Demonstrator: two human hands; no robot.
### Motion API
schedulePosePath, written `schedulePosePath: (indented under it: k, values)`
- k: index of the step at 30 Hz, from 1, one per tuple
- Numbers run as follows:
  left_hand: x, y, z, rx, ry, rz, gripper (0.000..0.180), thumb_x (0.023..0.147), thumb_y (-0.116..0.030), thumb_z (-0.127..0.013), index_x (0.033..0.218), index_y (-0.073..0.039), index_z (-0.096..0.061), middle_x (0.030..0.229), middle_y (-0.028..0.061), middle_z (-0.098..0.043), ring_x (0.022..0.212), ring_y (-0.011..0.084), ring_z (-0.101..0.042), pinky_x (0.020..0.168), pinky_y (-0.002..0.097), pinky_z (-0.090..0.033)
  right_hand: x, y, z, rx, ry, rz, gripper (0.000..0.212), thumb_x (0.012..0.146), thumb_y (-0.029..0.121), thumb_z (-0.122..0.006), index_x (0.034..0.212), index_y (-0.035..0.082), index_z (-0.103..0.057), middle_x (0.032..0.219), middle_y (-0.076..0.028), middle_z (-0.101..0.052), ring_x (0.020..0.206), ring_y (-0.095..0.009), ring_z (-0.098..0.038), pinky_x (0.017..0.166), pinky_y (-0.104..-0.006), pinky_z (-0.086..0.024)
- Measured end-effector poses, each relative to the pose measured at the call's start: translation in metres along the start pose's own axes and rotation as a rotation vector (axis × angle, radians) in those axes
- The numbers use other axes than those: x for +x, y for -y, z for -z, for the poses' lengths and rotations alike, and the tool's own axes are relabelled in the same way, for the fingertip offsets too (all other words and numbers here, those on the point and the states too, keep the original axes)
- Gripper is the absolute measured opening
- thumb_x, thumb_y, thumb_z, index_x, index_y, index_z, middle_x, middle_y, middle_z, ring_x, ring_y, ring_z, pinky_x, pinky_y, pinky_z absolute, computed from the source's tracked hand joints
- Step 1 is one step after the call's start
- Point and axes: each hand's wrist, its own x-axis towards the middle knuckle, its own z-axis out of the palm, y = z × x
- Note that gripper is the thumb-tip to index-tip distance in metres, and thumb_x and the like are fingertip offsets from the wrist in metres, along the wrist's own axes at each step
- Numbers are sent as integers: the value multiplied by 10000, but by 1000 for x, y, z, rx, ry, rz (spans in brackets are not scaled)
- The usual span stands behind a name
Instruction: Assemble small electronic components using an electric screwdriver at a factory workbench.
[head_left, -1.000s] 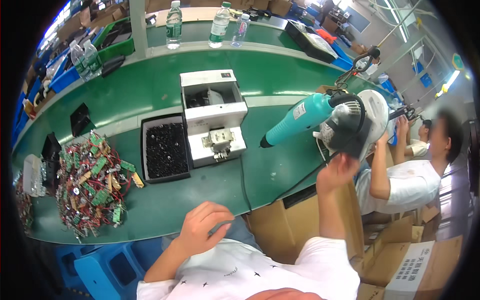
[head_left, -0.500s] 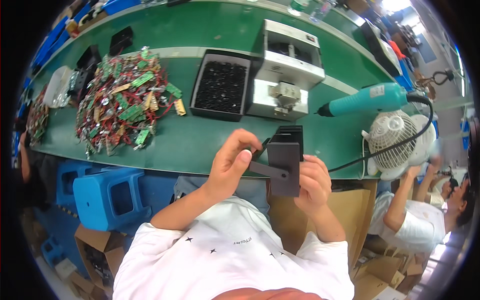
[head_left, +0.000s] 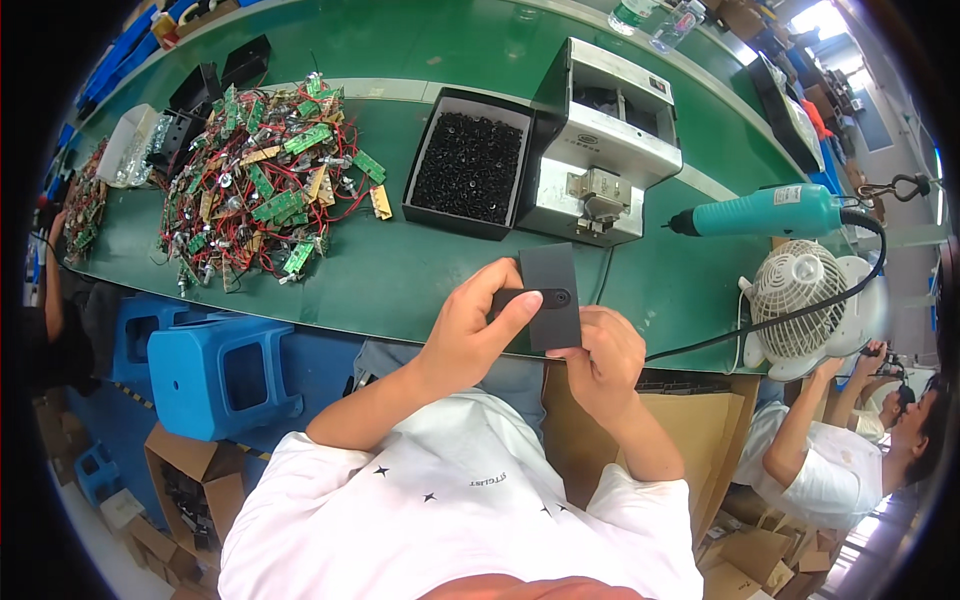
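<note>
My left hand [head_left: 470,330] grips the left side of a flat-faced black box [head_left: 550,265], its thumb lying on a dark strip that crosses the box's face. A round fastener or hole [head_left: 562,297] shows at the strip's end. On the box's right edge, my right hand [head_left: 606,355] is closed, fingers curled around it. The far side of the box is hidden. Both hands are just above the front edge of the green table [head_left: 370,285]. Beyond them lie small black screws [head_left: 470,165] in a black tray [head_left: 455,224], beside a silver-white screw feeder [head_left: 575,180].
A teal electric screwdriver [head_left: 770,212] hangs at right, its black cable running past a white fan [head_left: 800,300]. Circuit boards with red wires [head_left: 270,190] are heaped at left. Blue stools [head_left: 215,380] and open cartons [head_left: 190,490] stand below. Another person [head_left: 830,450] sits at right.
The black box has turned so its face tilts up and moved slightly left and away. The strip's end now lies under my left thumb. My right hand has shifted slightly left along the box.
</note>
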Motion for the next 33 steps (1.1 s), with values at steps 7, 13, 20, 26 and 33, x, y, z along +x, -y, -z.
schedulePosePath:
  k: [7, 13, 20, 26, 33]
  values:
    - [16, 11, 17, 106, 17, -23, 205, 838, -101, -593, 705, -50, -446, 686, -4, -446, 628, 96, -367, 577, 226, -319, -8, -5, 81, -389, -155, 341, 132, 811, 182, -661, 848, 78, -589, 886, -54, -611, 762, -202, -583, 813, -369, -506]
    - [23, 28, 9, 188, 28, -225, 241, 801, -93, -627, 663, -55, -433, 634, -13, -425, 561, 94, -335, 519, 224, -289, 64, -89, 87, 396, -796, -211, 500, 967, 430, -371, 1236, 14, -438, 929, -134, -590, 869, -210, -564, 850, -345, -446]
    - [20, 29, 10, 163, -17, -119, 258, 787, -94, -644, 649, -52, -430, 610, -13, -425, 535, 93, -327, 493, 228, -280, 96, -49, 49, 831, -427, -230, 1032, 735, 862, -259, 1342, 28, -307, 560, -38, -498, 383, -111, -400, 383, -240, -380]
    - [23, 31, 8, 165, -19, -121, 252, 788, -90, -641, 649, -49, -434, 606, -12, -426, 534, 94, -332, 488, 230, -282, 132, -20, 15, 895, -486, -158, 1010, 738, 862, -226, 1365, 71, -267, 487, 2, -420, 323, -72, -288, 294, -210, -252]
    - [24, 28, 8, 165, -8, -161, 248, 784, -83, -642, 651, -43, -437, 605, -9, -424, 533, 96, -337, 488, 229, -288, 135, -37, -2, 799, -465, -187, 992, 746, 857, -223, 1374, 89, -248, 488, -3, -426, 332, -79, -300, 305, -213, -268]
